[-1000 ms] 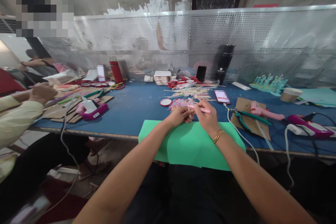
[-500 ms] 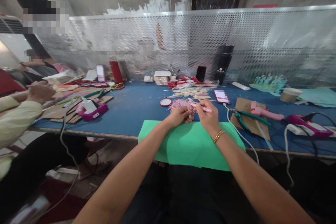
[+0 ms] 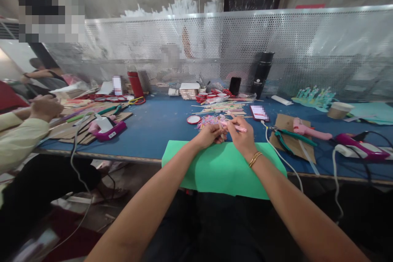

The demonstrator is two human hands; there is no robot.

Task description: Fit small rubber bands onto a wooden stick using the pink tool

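Over the near table edge, my left hand (image 3: 208, 136) is closed on a thin, flat wooden stick (image 3: 220, 122), standing nearly upright between the fingers. My right hand (image 3: 243, 136) pinches a pink pen (image 3: 241, 128), its front end close to the stick; whether the tip touches it is too small to tell. A green sheet (image 3: 221, 172) drapes over the table edge beneath both hands. Just beyond my left hand lies a pile of small coloured loops (image 3: 209, 120), with a round red-rimmed white disc (image 3: 193, 120) beside it.
Flat sticks (image 3: 236, 111) lie behind the hands. To the right are a phone (image 3: 259, 113) with a cable, green-handled pliers (image 3: 284, 141), a pink glue gun (image 3: 311, 131) and a purple power strip (image 3: 364, 149). A black flask (image 3: 263, 74) stands at the back. A co-worker's hands (image 3: 46, 107) are at left.
My right hand and the pen have shifted slightly left, toward the stick. My left hand stays in place. The co-worker at left has moved a little.
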